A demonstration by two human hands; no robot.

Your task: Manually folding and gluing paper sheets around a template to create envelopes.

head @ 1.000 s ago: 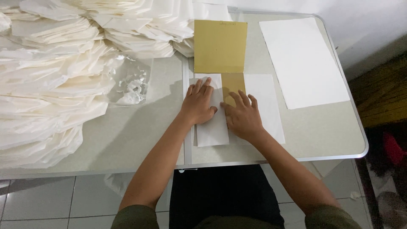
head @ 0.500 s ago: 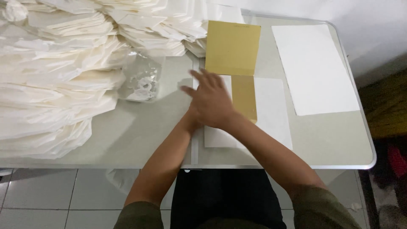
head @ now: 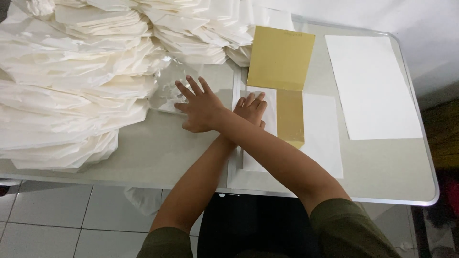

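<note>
Arms crossed: right hand (head: 198, 111), fingers spread, reaches the clear wrapper (head: 165, 88); left hand (head: 252, 109) presses flat, fingers together, on white sheet (head: 267, 114). Gold template (head: 282, 71) lies in place, fold unfinished; large stack (head: 71, 81) waits far left.

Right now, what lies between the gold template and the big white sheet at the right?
Head view: only bare grey table shows between the gold template and the white sheet.

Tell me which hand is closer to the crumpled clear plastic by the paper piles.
Right. The right hand crosses over to the clear plastic, fingertips at its edge. The left hand lies flat on the white sheet beside the gold card, farther away.
</note>
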